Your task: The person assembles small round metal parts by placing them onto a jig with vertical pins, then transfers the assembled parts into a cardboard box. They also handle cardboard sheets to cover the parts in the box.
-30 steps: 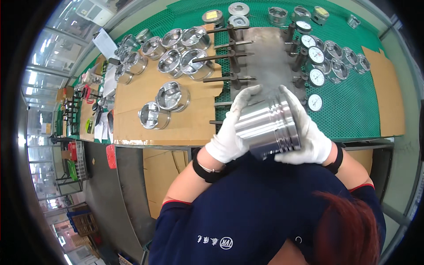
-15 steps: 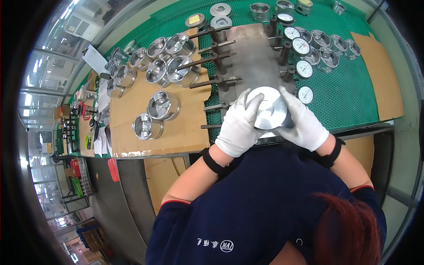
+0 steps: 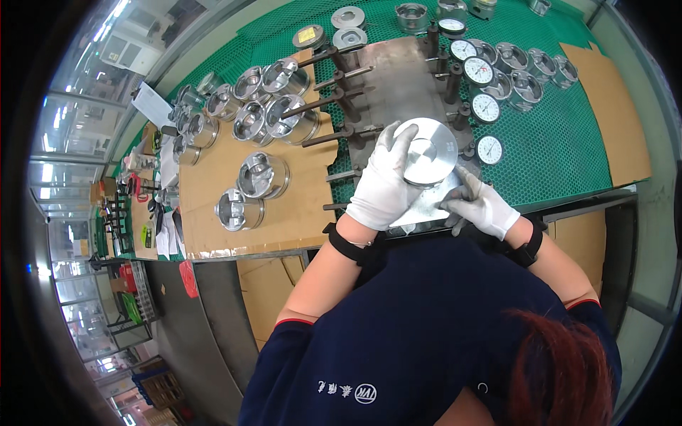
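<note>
Left hand, gloved in white, is closed on a silvery metal piston, whose rim is gripped from the left, with the thumb laid over the edge of its round face. The piston is held with that face turned up toward the camera, over the near part of a grey metal plate; whether any weight is borne by the plate cannot be told. Just to the right and nearer the body, the right hand, also gloved, is held with its fingers bent and grey at the tips; whether anything is gripped by them cannot be told. Black bands are worn on both wrists. The plate is flanked on the left by dark posts fitted with rods, and on the right by round white dial gauges. Farther left, two pistons are set side by side on a cardboard sheet, and more are grouped together beyond them. Beyond the gauges, another cluster of pistons is stood on a green mat, at whose right side a second piece of cardboard is laid.
</note>
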Demonstrator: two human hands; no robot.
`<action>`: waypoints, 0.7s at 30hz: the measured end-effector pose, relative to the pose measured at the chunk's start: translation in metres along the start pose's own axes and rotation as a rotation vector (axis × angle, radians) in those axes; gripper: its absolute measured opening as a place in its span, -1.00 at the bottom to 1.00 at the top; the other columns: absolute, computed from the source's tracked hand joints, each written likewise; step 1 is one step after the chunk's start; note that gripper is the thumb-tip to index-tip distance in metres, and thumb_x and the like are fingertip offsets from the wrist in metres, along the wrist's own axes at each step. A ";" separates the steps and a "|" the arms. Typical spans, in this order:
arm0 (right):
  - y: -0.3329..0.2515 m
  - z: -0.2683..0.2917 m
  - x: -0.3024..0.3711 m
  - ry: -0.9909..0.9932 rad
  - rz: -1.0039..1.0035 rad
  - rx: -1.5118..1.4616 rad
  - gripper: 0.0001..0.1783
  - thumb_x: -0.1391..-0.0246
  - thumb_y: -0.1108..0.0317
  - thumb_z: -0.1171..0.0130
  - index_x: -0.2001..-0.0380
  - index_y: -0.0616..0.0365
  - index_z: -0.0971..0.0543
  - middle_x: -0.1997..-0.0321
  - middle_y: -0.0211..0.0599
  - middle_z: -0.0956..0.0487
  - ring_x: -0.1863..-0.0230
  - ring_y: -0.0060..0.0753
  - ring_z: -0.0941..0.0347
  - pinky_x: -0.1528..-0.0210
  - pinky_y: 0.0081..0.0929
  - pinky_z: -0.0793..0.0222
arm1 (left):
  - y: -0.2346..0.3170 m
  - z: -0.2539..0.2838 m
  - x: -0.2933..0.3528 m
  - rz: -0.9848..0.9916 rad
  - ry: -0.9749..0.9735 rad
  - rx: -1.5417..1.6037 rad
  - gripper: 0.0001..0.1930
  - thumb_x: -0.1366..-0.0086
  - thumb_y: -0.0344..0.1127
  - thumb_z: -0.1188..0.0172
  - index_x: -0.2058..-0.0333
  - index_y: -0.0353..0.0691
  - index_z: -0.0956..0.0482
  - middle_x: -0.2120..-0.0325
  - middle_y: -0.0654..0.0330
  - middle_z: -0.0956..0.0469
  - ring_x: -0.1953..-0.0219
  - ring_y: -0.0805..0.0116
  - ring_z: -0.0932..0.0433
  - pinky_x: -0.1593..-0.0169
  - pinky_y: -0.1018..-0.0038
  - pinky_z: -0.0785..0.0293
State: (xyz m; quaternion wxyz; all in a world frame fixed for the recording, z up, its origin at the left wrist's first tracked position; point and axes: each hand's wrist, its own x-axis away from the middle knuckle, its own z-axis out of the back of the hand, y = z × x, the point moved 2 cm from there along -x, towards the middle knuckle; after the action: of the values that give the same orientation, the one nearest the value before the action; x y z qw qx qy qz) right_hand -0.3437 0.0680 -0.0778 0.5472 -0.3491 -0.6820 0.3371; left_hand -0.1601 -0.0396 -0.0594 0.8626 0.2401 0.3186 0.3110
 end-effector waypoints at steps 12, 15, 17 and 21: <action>0.002 0.002 -0.003 -0.006 -0.008 -0.014 0.06 -0.15 0.45 -0.21 -0.52 0.18 0.25 0.10 -0.17 -0.54 0.30 -0.43 -0.58 0.41 -0.47 -0.66 | -0.006 -0.005 0.000 0.002 -0.002 0.019 -0.03 0.09 -0.36 -0.52 -0.33 -0.12 -0.21 -0.23 -0.32 -0.24 -0.20 -0.32 -0.39 -0.17 0.08 -0.48; -0.002 0.001 -0.001 -0.004 -0.016 -0.009 0.07 -0.15 0.44 -0.23 -0.52 0.20 0.25 0.12 -0.18 -0.55 0.31 -0.44 -0.58 0.41 -0.48 -0.66 | -0.006 -0.006 0.001 0.021 -0.002 0.027 -0.03 0.08 -0.35 -0.52 -0.34 -0.12 -0.21 -0.23 -0.32 -0.24 -0.20 -0.32 -0.39 -0.16 0.08 -0.49; -0.004 0.000 0.000 0.007 -0.023 0.006 0.08 -0.14 0.44 -0.24 -0.52 0.21 0.25 0.13 -0.19 -0.55 0.31 -0.45 -0.57 0.41 -0.49 -0.66 | -0.006 -0.007 0.001 0.022 0.004 -0.002 -0.03 0.08 -0.33 -0.52 -0.33 -0.12 -0.21 -0.24 -0.29 -0.24 -0.20 -0.29 -0.39 -0.16 0.09 -0.49; 0.002 0.004 -0.003 0.005 -0.013 0.015 0.09 -0.14 0.42 -0.26 -0.51 0.23 0.24 0.13 -0.18 -0.56 0.32 -0.48 -0.57 0.41 -0.54 -0.63 | -0.003 -0.006 0.000 0.035 0.016 -0.042 -0.05 0.10 -0.30 -0.54 -0.31 -0.15 -0.25 -0.26 -0.23 -0.25 -0.19 -0.23 -0.42 -0.20 0.14 -0.47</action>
State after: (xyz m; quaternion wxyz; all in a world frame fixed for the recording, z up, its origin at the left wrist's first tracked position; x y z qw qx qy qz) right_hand -0.3464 0.0659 -0.0815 0.5537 -0.3414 -0.6802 0.3378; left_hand -0.1630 -0.0400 -0.0650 0.8594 0.2252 0.3145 0.3344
